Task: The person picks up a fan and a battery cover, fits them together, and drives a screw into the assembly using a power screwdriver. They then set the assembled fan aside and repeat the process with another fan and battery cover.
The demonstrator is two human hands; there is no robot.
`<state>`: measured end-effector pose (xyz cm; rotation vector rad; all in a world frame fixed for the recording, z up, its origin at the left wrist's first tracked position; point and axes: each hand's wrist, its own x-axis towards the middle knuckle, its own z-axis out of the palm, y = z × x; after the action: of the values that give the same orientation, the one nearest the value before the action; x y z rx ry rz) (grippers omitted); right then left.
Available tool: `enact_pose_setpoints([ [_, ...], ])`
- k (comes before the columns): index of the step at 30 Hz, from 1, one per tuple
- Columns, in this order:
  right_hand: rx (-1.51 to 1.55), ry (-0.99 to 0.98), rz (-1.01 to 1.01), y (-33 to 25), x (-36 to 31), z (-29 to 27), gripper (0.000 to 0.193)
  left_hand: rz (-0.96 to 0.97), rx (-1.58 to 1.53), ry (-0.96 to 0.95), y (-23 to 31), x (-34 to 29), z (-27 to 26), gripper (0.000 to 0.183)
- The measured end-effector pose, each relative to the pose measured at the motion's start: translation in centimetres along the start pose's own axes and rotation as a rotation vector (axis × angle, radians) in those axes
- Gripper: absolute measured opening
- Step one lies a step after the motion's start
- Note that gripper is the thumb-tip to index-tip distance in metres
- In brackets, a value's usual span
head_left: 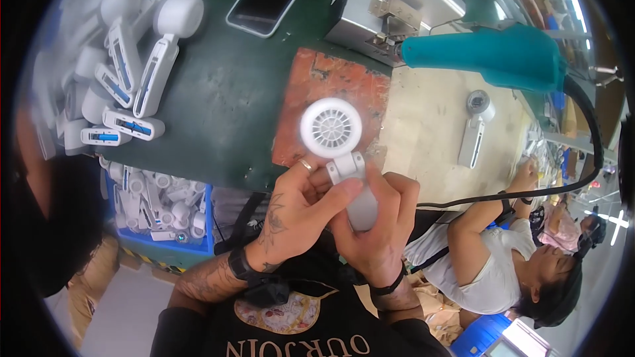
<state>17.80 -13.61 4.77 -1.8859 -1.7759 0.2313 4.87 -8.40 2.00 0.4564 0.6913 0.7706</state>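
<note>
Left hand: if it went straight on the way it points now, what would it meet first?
The white handheld fan, around its neck; the left hand already touches it. Past that, likely the orange-red board, though depth is unclear from this view.

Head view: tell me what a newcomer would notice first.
At the centre, a white handheld fan held by the left grip and right grip, its round head over a reddish board, draws the eye first. Next come the bright teal tool at upper right and the heap of similar white units at upper left.
</note>
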Motion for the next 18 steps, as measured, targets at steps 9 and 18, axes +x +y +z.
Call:
enact_pose_setpoints([
  [9, 0.737, -0.113, 0.205, 1.3, -1.2, -0.5, 0.079, 0.092, -0.156, -0.002, 0.7, -0.1, -1.2, 0.044],
  [18, 0.683, -0.236, 0.151, 1.2, -0.2, -0.2, 0.035, 0.202, -0.173, -0.051, 0.5, 0.4, -2.1, 0.045],
])
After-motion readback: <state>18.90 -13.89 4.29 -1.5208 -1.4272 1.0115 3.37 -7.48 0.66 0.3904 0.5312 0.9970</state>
